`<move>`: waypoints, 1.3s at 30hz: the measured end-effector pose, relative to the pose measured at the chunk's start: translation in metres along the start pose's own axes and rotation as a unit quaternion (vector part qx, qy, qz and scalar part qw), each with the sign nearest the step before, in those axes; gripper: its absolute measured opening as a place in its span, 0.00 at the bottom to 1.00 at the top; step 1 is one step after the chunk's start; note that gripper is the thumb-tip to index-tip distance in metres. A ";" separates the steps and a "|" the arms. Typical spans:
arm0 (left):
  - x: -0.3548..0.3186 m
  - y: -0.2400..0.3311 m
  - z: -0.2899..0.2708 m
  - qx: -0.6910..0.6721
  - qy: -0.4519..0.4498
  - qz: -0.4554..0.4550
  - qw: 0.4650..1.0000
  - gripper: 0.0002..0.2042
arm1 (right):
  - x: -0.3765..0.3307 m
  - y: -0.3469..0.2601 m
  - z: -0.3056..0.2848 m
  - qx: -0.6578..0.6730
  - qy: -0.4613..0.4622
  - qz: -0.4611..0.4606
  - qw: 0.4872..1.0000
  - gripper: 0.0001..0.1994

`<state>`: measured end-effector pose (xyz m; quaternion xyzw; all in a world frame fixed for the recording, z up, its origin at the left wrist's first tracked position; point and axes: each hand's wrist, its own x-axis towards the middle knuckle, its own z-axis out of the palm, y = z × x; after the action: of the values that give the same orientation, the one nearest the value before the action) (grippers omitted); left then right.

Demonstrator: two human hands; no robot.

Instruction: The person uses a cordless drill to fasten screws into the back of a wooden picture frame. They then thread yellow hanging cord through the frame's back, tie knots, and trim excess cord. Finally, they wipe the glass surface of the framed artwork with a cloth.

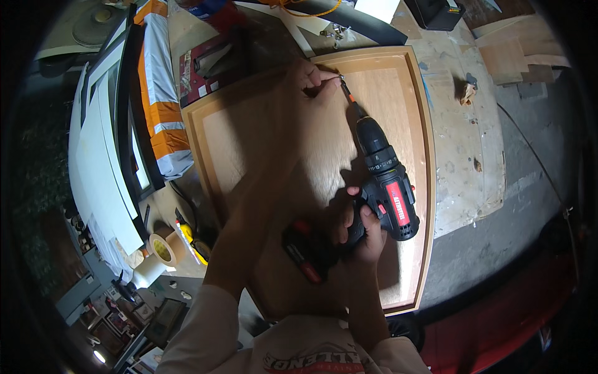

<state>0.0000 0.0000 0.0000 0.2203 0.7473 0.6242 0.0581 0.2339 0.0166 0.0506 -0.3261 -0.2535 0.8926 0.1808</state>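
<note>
Left fingers [316, 76] pinched close at bit tip [345, 86], right fingers [344, 225] round drill [381, 163]

I'm looking down closely through one wide head-worn fisheye, facing from the near side across the framed panel [389, 100] and worktop [467, 174].

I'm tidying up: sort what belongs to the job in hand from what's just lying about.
Apparently in use:
cordless drill, held in the right hand
driver bit, tip at the left hand
framed wooden panel underneath

Apparently lying about:
tape roll
orange-and-white wrapped bundle
crumpled scrap
</note>
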 end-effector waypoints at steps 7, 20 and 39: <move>0.000 0.000 0.003 -0.017 0.028 -0.002 0.999 0.17 | 0.009 0.003 0.006 0.004 0.022 0.008 1.000 0.20; 0.000 0.000 0.005 -0.005 0.034 -0.007 0.999 0.17 | 0.010 0.002 0.006 -0.019 0.017 0.020 0.999 0.22; -0.001 -0.004 0.005 0.027 0.018 0.014 0.999 0.16 | 0.010 -0.001 0.010 -0.024 0.030 0.028 0.999 0.21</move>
<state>0.0018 0.0030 -0.0052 0.2205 0.7617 0.6085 0.0301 0.2201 0.0194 0.0525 -0.3644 -0.2600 0.8806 0.1551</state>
